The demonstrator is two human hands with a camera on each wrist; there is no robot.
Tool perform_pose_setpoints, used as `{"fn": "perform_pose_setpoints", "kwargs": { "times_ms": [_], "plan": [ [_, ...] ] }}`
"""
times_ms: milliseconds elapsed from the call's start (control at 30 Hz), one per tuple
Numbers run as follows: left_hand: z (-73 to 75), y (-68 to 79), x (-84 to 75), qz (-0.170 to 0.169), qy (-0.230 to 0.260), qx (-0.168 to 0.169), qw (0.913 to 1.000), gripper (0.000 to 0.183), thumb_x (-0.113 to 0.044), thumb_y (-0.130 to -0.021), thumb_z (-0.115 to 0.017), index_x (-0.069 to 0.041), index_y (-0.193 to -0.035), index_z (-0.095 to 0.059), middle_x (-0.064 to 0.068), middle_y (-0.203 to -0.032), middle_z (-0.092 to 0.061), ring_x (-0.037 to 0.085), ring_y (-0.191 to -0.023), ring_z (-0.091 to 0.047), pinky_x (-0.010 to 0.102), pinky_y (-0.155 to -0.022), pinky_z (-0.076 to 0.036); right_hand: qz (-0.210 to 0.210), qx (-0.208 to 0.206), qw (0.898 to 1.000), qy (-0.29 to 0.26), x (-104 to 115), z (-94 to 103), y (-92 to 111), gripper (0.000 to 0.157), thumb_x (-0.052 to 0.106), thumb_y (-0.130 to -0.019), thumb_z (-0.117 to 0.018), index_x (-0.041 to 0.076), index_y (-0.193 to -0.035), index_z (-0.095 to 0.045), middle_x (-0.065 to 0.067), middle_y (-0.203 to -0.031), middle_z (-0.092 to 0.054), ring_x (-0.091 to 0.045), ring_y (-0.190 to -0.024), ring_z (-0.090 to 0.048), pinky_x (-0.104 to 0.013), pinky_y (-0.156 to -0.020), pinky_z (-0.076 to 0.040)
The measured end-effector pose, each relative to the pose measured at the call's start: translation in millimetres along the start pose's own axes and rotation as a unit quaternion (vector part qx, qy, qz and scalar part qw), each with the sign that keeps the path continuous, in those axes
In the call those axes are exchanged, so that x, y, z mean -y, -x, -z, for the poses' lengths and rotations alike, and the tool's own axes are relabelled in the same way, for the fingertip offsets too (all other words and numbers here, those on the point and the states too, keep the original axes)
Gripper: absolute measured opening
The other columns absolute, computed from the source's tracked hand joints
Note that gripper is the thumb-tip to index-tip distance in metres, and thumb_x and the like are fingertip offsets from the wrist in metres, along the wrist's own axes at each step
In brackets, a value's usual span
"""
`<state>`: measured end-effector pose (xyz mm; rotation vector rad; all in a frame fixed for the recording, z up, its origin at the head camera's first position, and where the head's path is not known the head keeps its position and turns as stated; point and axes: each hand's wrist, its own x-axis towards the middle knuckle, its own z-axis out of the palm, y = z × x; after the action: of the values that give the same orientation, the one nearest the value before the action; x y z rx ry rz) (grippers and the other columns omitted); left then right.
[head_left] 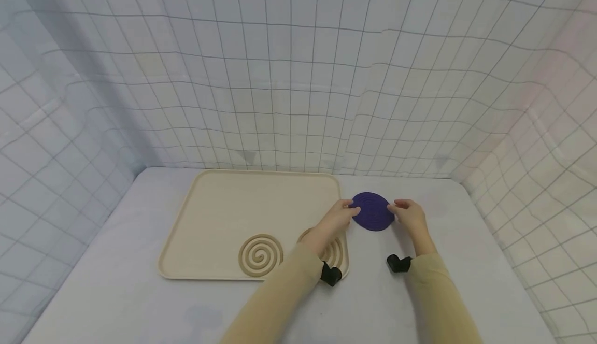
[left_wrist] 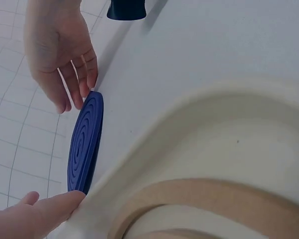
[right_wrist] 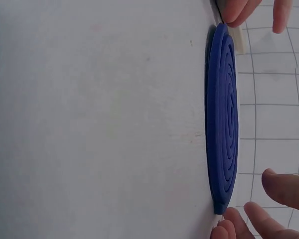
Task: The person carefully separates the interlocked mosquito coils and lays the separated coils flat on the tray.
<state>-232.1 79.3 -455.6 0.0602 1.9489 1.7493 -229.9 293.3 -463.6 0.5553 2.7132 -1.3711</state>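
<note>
A round purple-blue mat with a spiral of raised rings point(head_left: 372, 212) is between both hands, on or just over the white table, right of the tray; whether it is slightly lifted I cannot tell. My left hand point(head_left: 332, 225) reaches across the tray's right edge, its fingers touching the mat's left rim. At the opposite rim, the right hand point(head_left: 411, 219) has its fingertips against the edge. Both thumbs stand apart from the fingers in the wrist views. Two beige spirals lie in the cream tray point(head_left: 224, 219): one whole spiral point(head_left: 260, 255), another point(head_left: 333, 255) partly behind my left wrist.
White cloth walls with a dark grid point(head_left: 298, 74) enclose the table point(head_left: 373, 302) at the back and both sides. The tray's raised rim runs close to the mat's left. Black wrist devices point(head_left: 331, 274) stick out from both sleeves.
</note>
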Motion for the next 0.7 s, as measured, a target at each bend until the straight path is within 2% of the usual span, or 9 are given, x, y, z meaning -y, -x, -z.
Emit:
{"fn": "perform_pose_setpoints", "kwargs": {
  "times_ms": [100, 233, 433, 600, 700],
  "plan": [
    [-4.5, -0.5, -1.5, 0.016, 0.024, 0.0, 0.9996, 0.057, -0.027, -0.101, -0.052, -0.006, -0.151, -0.034, 0.021, -0.158, -0.03, 0.04, -0.138, -0.042, 0.047, -0.116, -0.035, -0.009, 0.014, 1.0, -0.019, -1, -1.8, -4, 0.051, 0.023, -0.098, -0.058, -0.006, -0.139, -0.048, -0.029, -0.142, -0.049, -0.04, -0.126, -0.052, -0.041, -0.1, -0.05],
    [-7.9, -1.8, -0.1, 0.022, 0.041, -0.001, 0.9989, 0.058, -0.024, -0.101, -0.053, -0.004, -0.151, -0.033, 0.019, -0.158, -0.03, 0.042, -0.139, -0.039, 0.047, -0.117, -0.033, -0.019, 0.035, 0.999, -0.027, -2, -3.4, -8, 0.053, 0.025, -0.099, -0.056, -0.005, -0.142, -0.045, -0.028, -0.146, -0.044, -0.041, -0.132, -0.046, -0.046, -0.107, -0.044],
    [-9.7, -4.1, 1.3, 0.021, 0.08, -0.007, 0.9965, 0.056, -0.019, -0.101, -0.052, 0.0, -0.15, -0.033, 0.022, -0.157, -0.03, 0.039, -0.143, -0.035, 0.046, -0.115, -0.036, -0.024, 0.032, 0.999, -0.009, -7, 0.2, -7, 0.05, 0.024, -0.098, -0.056, -0.009, -0.135, -0.051, -0.031, -0.141, -0.049, -0.041, -0.127, -0.051, -0.046, -0.106, -0.045],
    [-10.1, -5.2, 2.1, 0.005, 0.097, -0.024, 0.995, 0.052, -0.012, -0.1, -0.051, 0.002, -0.148, -0.036, 0.025, -0.152, -0.037, 0.036, -0.138, -0.042, 0.042, -0.111, -0.043, -0.038, 0.033, 0.999, -0.015, -11, 5.9, -3, 0.05, 0.023, -0.096, -0.058, -0.008, -0.134, -0.053, -0.031, -0.142, -0.047, -0.043, -0.133, -0.044, -0.05, -0.113, -0.036],
    [-9.8, -7.2, 4.3, -0.01, 0.083, -0.033, 0.9959, 0.049, -0.009, -0.1, -0.05, 0.003, -0.146, -0.04, 0.025, -0.149, -0.042, 0.035, -0.133, -0.048, 0.039, -0.107, -0.046, -0.051, 0.037, 0.997, -0.036, -13, 7.6, 1, 0.051, 0.022, -0.095, -0.061, -0.008, -0.134, -0.053, -0.03, -0.142, -0.048, -0.037, -0.126, -0.052, -0.045, -0.108, -0.042]
  ]
}}
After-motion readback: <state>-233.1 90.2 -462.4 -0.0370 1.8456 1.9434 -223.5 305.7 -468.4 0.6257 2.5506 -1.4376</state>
